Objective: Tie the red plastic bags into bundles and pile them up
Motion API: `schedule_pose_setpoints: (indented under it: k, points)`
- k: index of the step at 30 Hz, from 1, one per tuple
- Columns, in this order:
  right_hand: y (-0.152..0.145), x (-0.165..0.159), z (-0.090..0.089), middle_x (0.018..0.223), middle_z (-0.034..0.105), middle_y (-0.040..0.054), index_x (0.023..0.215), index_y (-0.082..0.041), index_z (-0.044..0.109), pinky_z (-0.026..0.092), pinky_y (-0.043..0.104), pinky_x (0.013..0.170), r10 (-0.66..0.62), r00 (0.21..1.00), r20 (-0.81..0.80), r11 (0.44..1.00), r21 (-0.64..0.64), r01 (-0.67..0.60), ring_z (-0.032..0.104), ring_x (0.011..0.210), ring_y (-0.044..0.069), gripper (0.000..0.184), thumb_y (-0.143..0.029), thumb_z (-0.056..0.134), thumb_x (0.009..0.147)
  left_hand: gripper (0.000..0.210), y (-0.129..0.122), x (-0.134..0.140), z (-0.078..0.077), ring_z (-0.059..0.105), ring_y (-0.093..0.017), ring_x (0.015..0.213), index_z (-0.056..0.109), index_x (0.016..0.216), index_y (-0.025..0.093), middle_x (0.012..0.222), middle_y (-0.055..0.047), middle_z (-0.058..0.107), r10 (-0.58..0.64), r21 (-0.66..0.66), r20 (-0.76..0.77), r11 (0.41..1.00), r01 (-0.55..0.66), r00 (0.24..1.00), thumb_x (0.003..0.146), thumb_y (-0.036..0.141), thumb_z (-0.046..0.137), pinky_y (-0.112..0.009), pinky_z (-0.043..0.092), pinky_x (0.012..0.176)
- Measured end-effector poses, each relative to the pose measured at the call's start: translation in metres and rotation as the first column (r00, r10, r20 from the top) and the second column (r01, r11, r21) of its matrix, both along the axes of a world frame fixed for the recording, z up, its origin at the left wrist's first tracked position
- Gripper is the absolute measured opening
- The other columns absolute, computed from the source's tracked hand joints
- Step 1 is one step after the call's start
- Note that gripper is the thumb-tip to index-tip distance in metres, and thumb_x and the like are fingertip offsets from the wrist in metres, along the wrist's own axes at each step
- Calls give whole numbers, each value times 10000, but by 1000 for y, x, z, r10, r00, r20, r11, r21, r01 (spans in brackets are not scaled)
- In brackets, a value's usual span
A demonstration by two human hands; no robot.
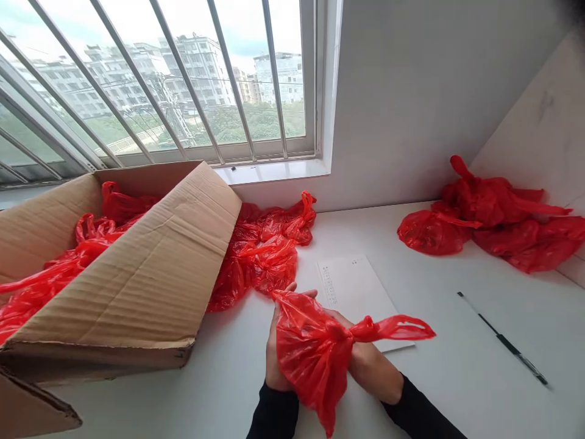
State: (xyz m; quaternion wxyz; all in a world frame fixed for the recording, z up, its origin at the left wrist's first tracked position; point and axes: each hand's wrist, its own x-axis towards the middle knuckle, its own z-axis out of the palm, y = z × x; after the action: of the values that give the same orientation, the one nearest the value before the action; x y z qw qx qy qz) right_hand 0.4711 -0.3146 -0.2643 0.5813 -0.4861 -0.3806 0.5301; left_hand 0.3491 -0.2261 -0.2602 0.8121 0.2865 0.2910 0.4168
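A knotted red plastic bag [315,347] is held up near the front of the table, its tied handle loop pointing right. Its contents cannot be made out. Under and behind its left side is my left hand [275,360], with a few fingertips showing past the far edge. On the right side my right hand [372,369] supports the bag from behind, its fingers mostly hidden by the plastic. Just beyond the bag lies a white notepad [361,283] with small print on it, partly covered by my right hand.
At left stands an open cardboard box [155,268] holding red bags [86,253]. More tied red bags [269,250] lie beside it. Another red pile [493,213] sits at back right. A pen [512,347] with its cap off lies at right. Behind is a barred window [205,91].
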Motion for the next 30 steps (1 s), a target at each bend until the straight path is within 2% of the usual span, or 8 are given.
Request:
schedule_pose_setpoints:
  k: [2,5,11,14,18,20,24,30]
  points:
    - [2,1,-1,1150,706,58,1237,-305,647,508,405,888,1,998,-70,1000,-7,-1,652,990,268,439,-431,737,827,643,-3,1,-3,616,-324,1147,483,1413,261,1290,-130,650,8,89,-105,996,2,994,809,293,701,-424,558,860]
    - [3,6,-3,1143,711,45,1112,-321,704,522,396,880,-26,990,-141,999,28,31,658,1012,278,376,-319,811,751,677,-8,5,-6,617,-344,1150,481,1424,230,1316,-151,634,-71,109,-131,990,85,989,801,357,714,-447,536,903]
    - [-3,29,-4,1103,706,64,1077,-266,673,516,362,863,-299,952,-73,952,46,302,649,941,228,264,-416,703,861,618,-16,16,1,605,-346,1174,585,1343,139,1236,-161,676,-213,-64,27,975,215,977,936,589,468,-460,499,977]
    - [-4,37,-7,1028,698,49,1049,-251,656,504,318,814,-369,929,-32,928,39,370,632,891,200,256,-445,676,883,558,-16,17,1,614,-329,1163,550,1386,173,1242,-138,678,-247,22,6,969,247,969,923,485,575,-433,496,977]
    - [-2,37,-8,864,644,0,1189,-260,588,467,279,665,-308,950,-50,951,-21,307,583,723,156,383,-495,652,893,557,-11,15,-11,654,-301,1076,557,1373,202,1188,-112,705,-224,158,-72,960,233,972,855,346,701,-376,512,922]
    - [-1,35,-6,853,624,-4,1256,-252,568,466,285,673,-252,968,-14,968,-23,251,573,728,157,449,-508,643,896,483,-9,13,-17,670,-279,1020,600,1317,200,1133,-97,726,-217,179,-110,956,234,970,858,316,699,-349,517,886]
    - [-3,33,4,840,625,14,1087,-194,674,469,298,698,-210,977,44,978,-11,211,569,765,177,395,-541,582,920,341,-7,12,-21,678,-243,925,681,1178,178,1003,-77,749,-189,196,-165,956,220,968,876,336,693,-310,519,813]
    - [-7,31,18,833,649,5,1085,-218,665,455,296,710,-228,974,-4,974,8,228,571,741,172,354,-517,517,963,250,-9,17,-20,664,-220,760,754,920,156,807,-50,741,-176,196,-174,958,209,969,774,355,792,-292,528,666]
